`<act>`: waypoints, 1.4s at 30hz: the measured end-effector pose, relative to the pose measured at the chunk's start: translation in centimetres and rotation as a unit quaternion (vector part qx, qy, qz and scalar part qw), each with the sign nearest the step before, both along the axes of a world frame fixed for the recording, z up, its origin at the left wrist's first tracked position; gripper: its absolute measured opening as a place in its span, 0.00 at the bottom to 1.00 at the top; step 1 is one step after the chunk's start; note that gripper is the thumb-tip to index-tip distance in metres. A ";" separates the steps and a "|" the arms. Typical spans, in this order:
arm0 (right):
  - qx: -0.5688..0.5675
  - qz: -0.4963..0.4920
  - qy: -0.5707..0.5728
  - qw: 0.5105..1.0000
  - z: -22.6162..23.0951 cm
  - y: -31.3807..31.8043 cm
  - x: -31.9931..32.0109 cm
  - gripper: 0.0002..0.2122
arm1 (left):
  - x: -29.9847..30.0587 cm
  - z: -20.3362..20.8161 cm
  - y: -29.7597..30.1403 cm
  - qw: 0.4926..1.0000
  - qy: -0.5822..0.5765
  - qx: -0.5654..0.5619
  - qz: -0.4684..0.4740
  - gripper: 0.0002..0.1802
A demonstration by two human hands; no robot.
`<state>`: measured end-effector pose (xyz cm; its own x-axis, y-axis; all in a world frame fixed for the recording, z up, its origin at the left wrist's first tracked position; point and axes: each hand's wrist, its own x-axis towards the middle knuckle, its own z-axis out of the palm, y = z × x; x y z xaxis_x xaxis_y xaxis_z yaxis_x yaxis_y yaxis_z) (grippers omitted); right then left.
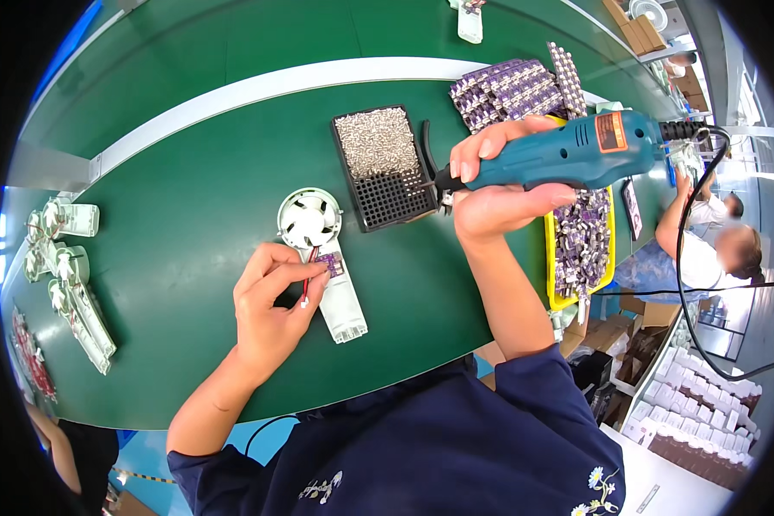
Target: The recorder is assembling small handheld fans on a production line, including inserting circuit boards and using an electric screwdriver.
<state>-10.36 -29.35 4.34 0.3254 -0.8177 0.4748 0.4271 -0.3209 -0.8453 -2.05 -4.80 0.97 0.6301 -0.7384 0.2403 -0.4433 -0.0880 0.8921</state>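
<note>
A teal electric screwdriver (568,155) lies in the grip of my right hand (499,185), its tip over the edge of a black perforated tray (387,196) filled partly with small silver screws (377,142). Pinched in the fingers of my left hand (275,297) is a small purple circuit board (328,262), above the pale handle of a handheld fan body (346,305). The round fan head (310,218) shows dark gaps between its blades. Red and black wires (308,284) run from it past my fingertips, ending in a small white connector.
Purple circuit board panels (507,93) are stacked at the far right. A yellow bin (611,258) of loose boards stands beside my right forearm. Pale fan housings (73,275) lie at the left, near red wires (33,357). A black cable (681,249) hangs from the screwdriver. Co-workers (722,249) sit at right.
</note>
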 end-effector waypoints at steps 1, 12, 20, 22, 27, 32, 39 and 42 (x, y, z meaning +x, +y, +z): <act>-0.007 0.005 0.000 1.000 -0.1 0.0 0.0 0.46 | 0.0 0.0 0.0 1.000 0.001 0.000 0.002 0.11; -0.070 0.086 -0.026 0.993 -0.5 0.7 -0.4 0.46 | 0.1 -0.1 0.2 1.000 -0.009 -0.010 -0.001 0.11; -0.036 0.290 -0.204 0.934 5.0 6.3 -2.5 0.39 | 0.3 0.3 0.0 1.000 -0.009 -0.020 -0.005 0.11; -0.055 0.309 -0.200 0.928 3.9 8.9 -2.4 0.38 | 0.1 0.2 0.1 1.000 0.012 -0.027 -0.003 0.11; -0.104 0.356 -0.138 0.918 2.2 10.6 -2.0 0.39 | 0.2 -0.2 0.0 0.999 0.000 -0.041 -0.002 0.10; -0.109 0.360 -0.128 0.918 1.0 10.0 -1.3 0.44 | 0.1 -0.1 0.1 0.999 0.010 -0.047 -0.014 0.11; -0.105 0.374 -0.117 0.914 0.9 10.2 -1.3 0.43 | 0.1 -0.2 0.3 0.998 0.028 -0.057 -0.012 0.11; -0.095 0.370 -0.125 0.916 0.8 9.7 -1.2 0.43 | 0.1 -0.2 0.2 0.998 0.034 -0.054 -0.009 0.11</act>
